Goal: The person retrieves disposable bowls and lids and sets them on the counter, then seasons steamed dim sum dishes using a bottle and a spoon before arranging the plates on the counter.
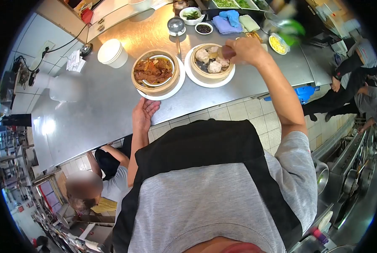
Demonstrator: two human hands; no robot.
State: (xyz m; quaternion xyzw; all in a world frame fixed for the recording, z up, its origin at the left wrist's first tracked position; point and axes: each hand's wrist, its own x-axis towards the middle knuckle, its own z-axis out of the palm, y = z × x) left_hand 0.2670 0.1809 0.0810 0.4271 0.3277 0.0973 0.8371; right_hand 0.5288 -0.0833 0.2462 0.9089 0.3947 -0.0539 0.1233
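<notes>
My right hand (248, 51) is closed around a small brown bottle-like thing (227, 52), whose exact kind I cannot make out. It is tipped over the right side of a bamboo steamer (214, 77) holding pale dumplings (215, 66). That steamer stands on a white plate (228, 81). To its left, a second bamboo steamer (136, 84) holds a bowl of brown braised meat (152, 71) and rests on another white plate (179, 82). My left hand (148, 109) is at the counter's front edge just below this plate, palm up with fingers spread, holding nothing.
A metal ladle (176, 26) lies behind the steamers. White stacked tubs (112, 53) stand left on the steel counter (100, 114). Behind are a dark sauce dish (203, 28), folded cloths (227, 23) and yellow food (278, 43). A person (112, 181) is low at the left; others stand right.
</notes>
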